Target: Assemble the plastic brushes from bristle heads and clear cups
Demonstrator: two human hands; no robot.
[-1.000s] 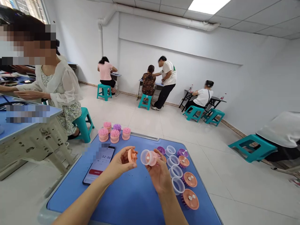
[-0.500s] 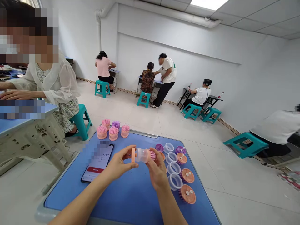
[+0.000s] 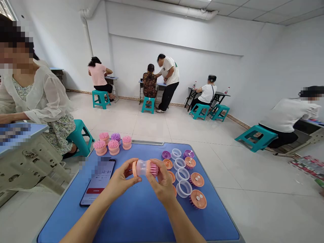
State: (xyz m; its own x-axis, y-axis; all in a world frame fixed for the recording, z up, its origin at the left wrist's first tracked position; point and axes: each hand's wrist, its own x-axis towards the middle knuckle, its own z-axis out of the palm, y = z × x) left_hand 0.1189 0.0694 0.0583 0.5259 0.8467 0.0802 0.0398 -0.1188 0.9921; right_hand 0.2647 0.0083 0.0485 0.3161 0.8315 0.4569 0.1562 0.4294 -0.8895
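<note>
Above the table, my left hand [image 3: 126, 175] grips an orange cap [image 3: 135, 168] between thumb and fingers. The cap sits against one end of a clear, waisted ring [image 3: 142, 167]. Closed round the other end, my right hand [image 3: 162, 180] holds a round brush head [image 3: 153, 168] with pink bristles. Cap, ring and head lie sideways in one line. To the right stand several loose clear rings [image 3: 184, 189], orange brush heads [image 3: 198, 199] lying bristles down, and small orange caps [image 3: 167, 164], some partly hidden by my right hand.
Several assembled pink brushes [image 3: 113, 147] and a purple one stand at the table's back left. A phone [image 3: 97, 182] showing a timer lies left of my hands on the blue table [image 3: 141, 219]. Another person sits at a neighbouring desk [image 3: 22, 135] on the left.
The orange cap has come up against the clear ring, closing the gap between them. My hands are nearer each other, and the head view has shifted. The phone timer has advanced.
</note>
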